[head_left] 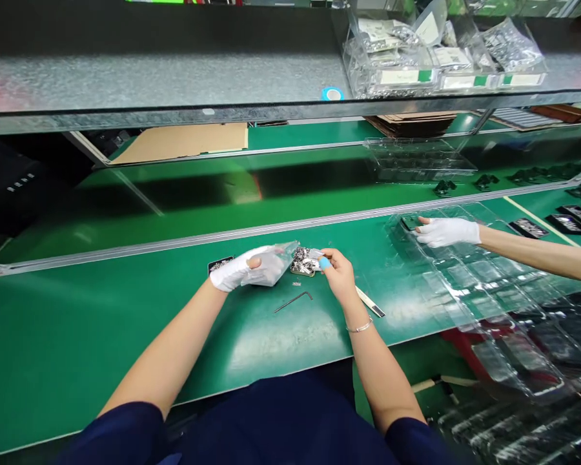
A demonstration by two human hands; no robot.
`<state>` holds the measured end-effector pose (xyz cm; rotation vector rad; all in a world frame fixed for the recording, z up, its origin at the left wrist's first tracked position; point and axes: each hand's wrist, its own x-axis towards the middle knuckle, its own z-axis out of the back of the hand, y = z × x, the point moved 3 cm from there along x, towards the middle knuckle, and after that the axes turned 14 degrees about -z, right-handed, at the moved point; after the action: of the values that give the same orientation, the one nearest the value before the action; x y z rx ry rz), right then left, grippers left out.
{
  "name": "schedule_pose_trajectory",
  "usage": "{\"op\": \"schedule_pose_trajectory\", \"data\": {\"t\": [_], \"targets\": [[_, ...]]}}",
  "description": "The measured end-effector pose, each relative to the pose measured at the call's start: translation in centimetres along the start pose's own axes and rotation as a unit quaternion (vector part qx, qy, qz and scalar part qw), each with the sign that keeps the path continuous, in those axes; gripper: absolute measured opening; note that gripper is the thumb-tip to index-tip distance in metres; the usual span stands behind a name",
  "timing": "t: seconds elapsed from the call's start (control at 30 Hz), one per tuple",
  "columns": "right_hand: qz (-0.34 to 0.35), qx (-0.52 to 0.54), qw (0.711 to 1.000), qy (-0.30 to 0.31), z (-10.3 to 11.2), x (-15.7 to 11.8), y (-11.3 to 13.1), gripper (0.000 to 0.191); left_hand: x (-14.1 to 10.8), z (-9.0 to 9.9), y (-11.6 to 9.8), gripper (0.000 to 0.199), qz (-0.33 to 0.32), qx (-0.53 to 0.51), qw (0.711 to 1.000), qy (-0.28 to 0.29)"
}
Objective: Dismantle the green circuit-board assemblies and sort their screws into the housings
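Observation:
My left hand (pixel 252 266), in a white glove with the thumb tip bare, is closed on a clear plastic bag (pixel 274 266). The bag's mouth points right, towards a small tray of shiny metal parts (pixel 302 261). Over that tray's right side, the fingers of my right hand (pixel 337 270) are pinched together on something whitish, too small to make out. A blue wrap covers one of its fingertips. A hex key (pixel 293 301) lies on the green bench in front of the tray, with a tiny piece (pixel 297 284) between them. Partly behind my left hand sits a black tray of small parts (pixel 220 263).
A pale, dark-tipped strip (pixel 370 302) lies beside my right wrist. At right, a co-worker's gloved hand (pixel 448 232) reaches over clear compartment trays (pixel 469 271) that overhang the bench edge. A metal shelf (pixel 198 116) crosses above, carrying bins of bagged parts (pixel 397 71) and a blue tape roll (pixel 332 94).

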<state>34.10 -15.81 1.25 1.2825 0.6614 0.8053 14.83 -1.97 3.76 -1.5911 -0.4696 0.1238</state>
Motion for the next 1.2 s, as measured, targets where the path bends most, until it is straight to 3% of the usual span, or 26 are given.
{"op": "schedule_pose_trajectory", "data": {"t": [0.13, 0.23, 0.3, 0.37, 0.43, 0.57, 0.63, 0.7, 0.8, 0.87, 0.97, 1.03, 1.1, 1.2], "targets": [[0.19, -0.125, 0.971, 0.076, -1.7, -3.1, 4.4, 0.025, -2.4, -1.9, 2.6, 0.077, 0.02, -0.127, 0.991, -0.025], [0.247, -0.24, 0.931, 0.118, -2.6, -4.1, 5.7, 0.041, -3.1, -2.7, 3.7, 0.071, 0.023, -0.195, 0.979, -0.049], [0.26, -0.246, 0.925, 0.124, -2.4, -4.4, 6.0, 0.045, -3.4, -3.1, 4.2, 0.071, 0.028, -0.232, 0.971, -0.054], [0.239, -0.198, 0.946, 0.096, -1.5, -4.5, 6.1, 0.042, -3.8, -3.4, 4.6, 0.074, 0.039, -0.267, 0.962, -0.041], [0.169, -0.139, 0.973, 0.076, -0.9, -4.5, 5.8, 0.04, -4.0, -3.9, 5.1, 0.077, 0.055, -0.305, 0.951, -0.02], [0.023, -0.092, 0.982, 0.16, -2.1, -4.7, 4.5, 0.053, -3.7, -5.6, 5.8, 0.078, 0.083, -0.349, 0.933, 0.037], [-0.01, -0.091, 0.984, 0.153, -2.5, -4.9, 3.9, 0.031, -3.3, -6.8, 5.7, 0.078, 0.085, -0.368, 0.923, 0.068], [-0.026, -0.086, 0.992, 0.094, -1.7, -5.3, 3.3, 0.017, -3.2, -8.1, 5.3, 0.081, 0.085, -0.361, 0.925, 0.079], [-0.062, -0.078, 0.994, 0.047, 1.5, -7.3, 2.0, 0.018, -4.1, -9.9, 4.7, 0.083, 0.091, -0.248, 0.962, 0.075], [-0.117, -0.062, 0.99, 0.054, 4.7, -9.7, 0.7, 0.021, -5.3, -11.0, 4.6, 0.072, 0.101, -0.097, 0.983, 0.116], [-0.207, -0.039, 0.976, 0.057, 9.7, -14.4, -2.1, 0.027, -6.8, -12.3, 5.3, 0.05, 0.106, 0.135, 0.965, 0.198], [-0.258, -0.032, 0.965, 0.029, 12.6, -17.6, -4.3, 0.026, -7.3, -12.8, 5.8, 0.042, 0.093, 0.241, 0.941, 0.218], [-0.316, -0.016, 0.947, -0.062, 14.9, -20.5, -7.0, 0.022, -7.4, -12.9, 6.3, 0.038, 0.073, 0.314, 0.92, 0.224], [-0.379, 0.023, 0.887, -0.262, 17.3, -24.5, -11.9, 0.014, -7.2, -12.8, 6.9, 0.038, 0.038, 0.385, 0.899, 0.207]]}}
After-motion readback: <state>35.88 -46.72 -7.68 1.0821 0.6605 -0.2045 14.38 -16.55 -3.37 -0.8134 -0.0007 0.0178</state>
